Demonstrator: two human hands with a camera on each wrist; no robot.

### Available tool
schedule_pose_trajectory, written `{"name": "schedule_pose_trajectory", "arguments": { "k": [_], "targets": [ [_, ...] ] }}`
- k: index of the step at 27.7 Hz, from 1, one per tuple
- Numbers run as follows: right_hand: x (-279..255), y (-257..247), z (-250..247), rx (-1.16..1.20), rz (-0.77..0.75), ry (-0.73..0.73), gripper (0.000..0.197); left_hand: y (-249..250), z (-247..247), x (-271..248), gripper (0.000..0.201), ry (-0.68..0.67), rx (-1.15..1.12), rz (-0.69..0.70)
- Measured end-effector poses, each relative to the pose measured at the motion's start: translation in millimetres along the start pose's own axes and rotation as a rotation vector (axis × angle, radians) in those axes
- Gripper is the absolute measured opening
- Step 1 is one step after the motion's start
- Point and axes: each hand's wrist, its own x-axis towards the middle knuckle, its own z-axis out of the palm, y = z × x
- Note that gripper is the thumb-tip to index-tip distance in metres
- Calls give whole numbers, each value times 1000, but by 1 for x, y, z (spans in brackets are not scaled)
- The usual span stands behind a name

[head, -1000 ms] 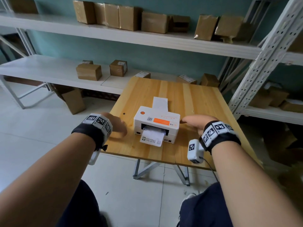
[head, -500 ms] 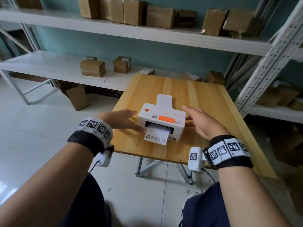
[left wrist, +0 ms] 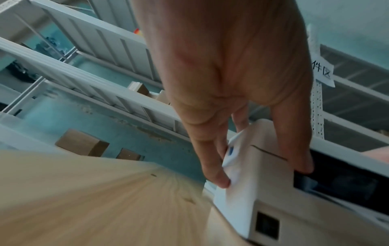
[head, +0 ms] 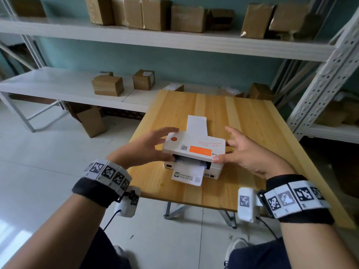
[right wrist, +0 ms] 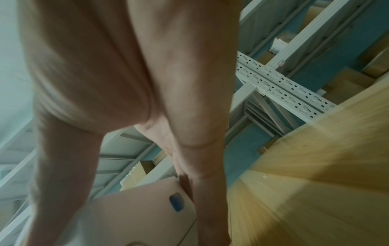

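A white label printer (head: 194, 152) with an orange sticker stands near the front of a wooden table (head: 248, 121). A printed label (head: 187, 174) hangs from its front slot, and a white paper strip (head: 197, 123) runs out behind it. My left hand (head: 157, 146) grips the lid's left end, thumb under the front edge and fingers on the side, as the left wrist view shows at the printer (left wrist: 263, 191). My right hand (head: 233, 150) holds the lid's right end, thumb on the front corner. The lid's front edge stands raised off the base. The right wrist view shows the printer (right wrist: 136, 208) side with a blue button (right wrist: 176, 201).
White shelves (head: 155, 39) along the teal wall carry several cardboard boxes (head: 107, 85). A perforated white rack post (head: 320, 82) rises right of the table. Another cardboard box (head: 91, 121) sits on the floor at the left.
Both hands moved from the tabletop beside the printer up onto its lid ends. The lid's front edge has come up off the base.
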Motion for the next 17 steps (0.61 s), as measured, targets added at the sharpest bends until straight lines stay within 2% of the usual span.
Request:
{"name": "schedule_pose_trajectory", "arguments": {
  "k": [4, 7, 9, 11, 14, 17],
  "targets": [
    [4, 3, -2, 3, -56, -48, 113, 2, 4, 1, 84, 63, 140, 18],
    [1, 8, -2, 36, -99, -25, 102, -4, 4, 0, 98, 102, 67, -9],
    [-4, 9, 0, 32, -127, 3, 94, -5, 5, -3, 102, 107, -26, -21],
    [-6, 11, 1, 18, -150, 22, 88, -8, 2, -5, 91, 91, -136, -8],
    [-8, 14, -6, 0, -144, -17, 86, -13, -5, -8, 61, -2, -381, 4],
    [-7, 16, -9, -13, -142, -23, 74, -15, -8, -8, 55, -32, -435, -6]
  ]
}}
